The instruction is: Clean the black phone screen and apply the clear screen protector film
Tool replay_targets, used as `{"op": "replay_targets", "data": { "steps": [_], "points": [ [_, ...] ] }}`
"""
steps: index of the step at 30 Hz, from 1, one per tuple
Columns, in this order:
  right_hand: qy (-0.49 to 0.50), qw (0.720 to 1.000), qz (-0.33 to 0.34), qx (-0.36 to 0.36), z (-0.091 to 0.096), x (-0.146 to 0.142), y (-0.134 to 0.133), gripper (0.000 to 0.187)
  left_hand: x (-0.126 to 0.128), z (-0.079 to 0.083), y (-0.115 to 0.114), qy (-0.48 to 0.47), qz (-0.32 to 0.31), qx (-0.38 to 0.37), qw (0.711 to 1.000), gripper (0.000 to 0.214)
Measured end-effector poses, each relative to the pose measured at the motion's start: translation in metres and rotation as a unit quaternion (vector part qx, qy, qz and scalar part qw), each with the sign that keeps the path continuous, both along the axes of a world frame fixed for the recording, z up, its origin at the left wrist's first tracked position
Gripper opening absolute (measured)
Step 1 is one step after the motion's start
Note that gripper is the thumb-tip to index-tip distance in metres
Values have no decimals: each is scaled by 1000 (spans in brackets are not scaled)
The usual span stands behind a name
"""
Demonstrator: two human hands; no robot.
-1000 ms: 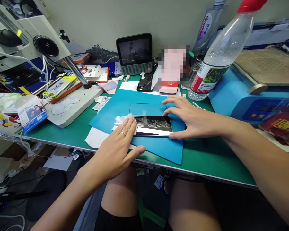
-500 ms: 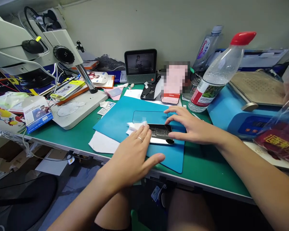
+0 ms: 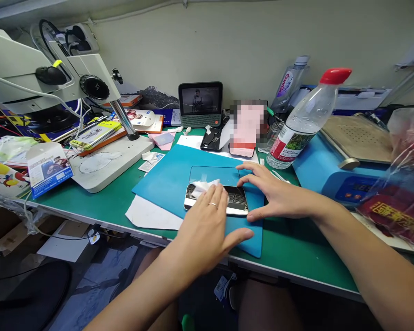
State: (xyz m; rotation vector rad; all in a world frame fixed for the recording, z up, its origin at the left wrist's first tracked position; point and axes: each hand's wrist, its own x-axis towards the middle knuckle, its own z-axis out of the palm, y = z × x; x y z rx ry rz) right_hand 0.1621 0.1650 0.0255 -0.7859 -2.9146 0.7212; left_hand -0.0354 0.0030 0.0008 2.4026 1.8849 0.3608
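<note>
A phone (image 3: 239,196) with a dark, reflective screen lies flat on the blue mat (image 3: 169,170). My left hand (image 3: 207,230) presses a crumpled white tissue (image 3: 203,186) onto the phone's left and middle part, its fingers straight and close together, its thumb held out to the side. At the phone's right end, my right hand (image 3: 269,191) steadies it, with the thumb by the near corner and fingertips at the far edge. Just behind the phone lies a clear, black-edged screen protector (image 3: 212,173). Part of the phone is hidden under my left hand and the tissue.
To the left stands a microscope on a pale base (image 3: 103,172). A water bottle with a red cap (image 3: 291,138) stands behind my right hand, beside a blue machine (image 3: 317,161). A small display (image 3: 200,101) plays at the back. White paper (image 3: 152,214) sticks out under the mat.
My left hand and the tissue have slid right along the phone, uncovering its left end. My right hand stays at the right end. The camera view has tilted up slightly.
</note>
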Motion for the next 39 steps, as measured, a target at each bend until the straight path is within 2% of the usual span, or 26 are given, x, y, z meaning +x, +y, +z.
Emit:
{"op": "replay_targets", "data": {
  "steps": [5,8,11,18,21,24,32,39],
  "points": [
    [-9,1000,-7,-7,2,4,0,74,-30,-5,-21,4,77,7,997,87],
    [-4,1000,-7,-7,2,3,0,75,-35,-5,-27,10,88,-2,996,89],
    [6,1000,-8,-10,1,2,0,75,-29,1,-21,-10,64,-14,998,85],
    [35,999,0,-6,-2,2,1,71,10,16,16,-66,-64,-28,995,73],
    [38,999,-1,-2,-2,3,1,70,22,13,22,-62,-70,-22,995,74],
    [31,1000,-5,-1,-2,3,2,71,23,8,17,-57,-66,-1,996,77],
    [8,1000,-8,-3,0,2,2,73,-7,3,-5,-53,-28,-1,998,76],
    [17,999,-14,-26,0,5,0,77,-37,-9,-19,-5,44,23,999,72]
  ]
}}
